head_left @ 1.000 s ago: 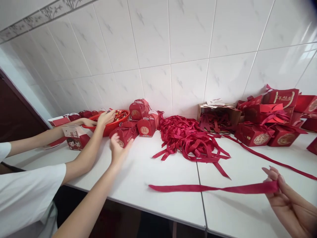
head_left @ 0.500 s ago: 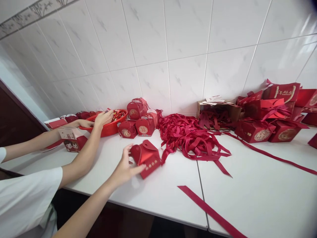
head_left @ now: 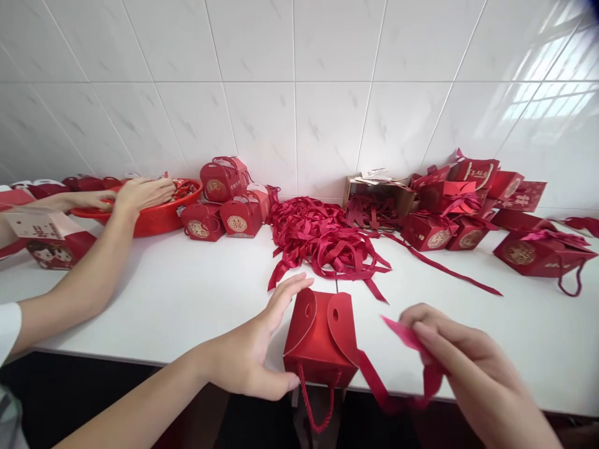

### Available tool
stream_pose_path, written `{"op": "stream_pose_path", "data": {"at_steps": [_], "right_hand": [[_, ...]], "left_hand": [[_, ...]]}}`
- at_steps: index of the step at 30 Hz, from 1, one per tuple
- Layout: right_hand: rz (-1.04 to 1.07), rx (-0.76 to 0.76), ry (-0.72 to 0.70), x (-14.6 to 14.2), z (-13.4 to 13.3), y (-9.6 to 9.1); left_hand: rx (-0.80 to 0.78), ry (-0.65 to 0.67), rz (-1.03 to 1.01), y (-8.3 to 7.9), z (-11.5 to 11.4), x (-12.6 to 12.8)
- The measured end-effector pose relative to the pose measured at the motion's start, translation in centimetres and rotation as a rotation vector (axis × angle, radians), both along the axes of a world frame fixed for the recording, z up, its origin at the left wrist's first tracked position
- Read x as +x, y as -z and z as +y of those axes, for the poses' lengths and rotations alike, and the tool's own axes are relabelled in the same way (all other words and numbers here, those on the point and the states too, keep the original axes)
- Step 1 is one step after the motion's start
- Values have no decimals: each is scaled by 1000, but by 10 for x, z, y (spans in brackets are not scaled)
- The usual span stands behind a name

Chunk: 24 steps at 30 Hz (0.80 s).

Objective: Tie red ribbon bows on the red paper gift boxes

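Note:
A red gift box [head_left: 321, 330] with rounded top flaps and a twisted cord handle [head_left: 314, 415] sits at the table's front edge. The cord hangs below that edge. My left hand [head_left: 259, 349] is beside the box's left side, thumb at the front corner and fingers stretched towards the back, with a gap at the palm. It looks open. To the right, my right hand [head_left: 461, 352] pinches a dark red ribbon [head_left: 374, 380], which runs back to the box's right side. Motion blurs this hand a little. Beyond the box lies a heap of red ribbons [head_left: 322, 237].
At left, a co-worker's hands [head_left: 140, 196] reach into a red basin [head_left: 161, 218] of wrapped sweets. Red boxes [head_left: 243, 215] stand by the wall, with more boxes [head_left: 430, 231] at right. A cardboard carton [head_left: 402, 193] holds ribbons. Loose ribbon [head_left: 449, 271] trails over the white table [head_left: 187, 293].
The view has turned right and levelled. The box now stands in front of me, its cord showing. My left hand has loosened around it. My right hand has come into view with a ribbon.

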State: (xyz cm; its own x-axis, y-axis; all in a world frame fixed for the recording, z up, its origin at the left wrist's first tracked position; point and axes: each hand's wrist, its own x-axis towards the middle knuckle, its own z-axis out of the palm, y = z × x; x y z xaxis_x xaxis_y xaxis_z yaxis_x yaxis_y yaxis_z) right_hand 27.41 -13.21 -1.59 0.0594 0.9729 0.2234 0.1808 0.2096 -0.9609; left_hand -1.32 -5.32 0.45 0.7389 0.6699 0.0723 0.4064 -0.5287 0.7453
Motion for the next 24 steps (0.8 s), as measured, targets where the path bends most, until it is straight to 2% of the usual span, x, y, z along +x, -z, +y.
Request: {"op": "stream_pose_path", "data": {"at_steps": [2, 4, 6, 10, 16, 24], "right_hand": [[-20, -50, -50, -16, 17, -7], [-39, -74, -45, -28, 27, -11], [-52, -76, -29, -35, 33, -12], [-54, -73, -71, -40, 38, -13], [-49, -106, -111, -45, 44, -14], [-212, -13, -77, -47, 49, -16]], "left_hand": [[71, -65, 26, -9, -4, 7], [123, -195, 59, -14, -8, 17], [162, -267, 87, -16, -10, 27], [166, -265, 102, -12, -8, 42], [94, -270, 34, -6, -1, 47], [-9, -286, -88, -12, 6, 50]]}}
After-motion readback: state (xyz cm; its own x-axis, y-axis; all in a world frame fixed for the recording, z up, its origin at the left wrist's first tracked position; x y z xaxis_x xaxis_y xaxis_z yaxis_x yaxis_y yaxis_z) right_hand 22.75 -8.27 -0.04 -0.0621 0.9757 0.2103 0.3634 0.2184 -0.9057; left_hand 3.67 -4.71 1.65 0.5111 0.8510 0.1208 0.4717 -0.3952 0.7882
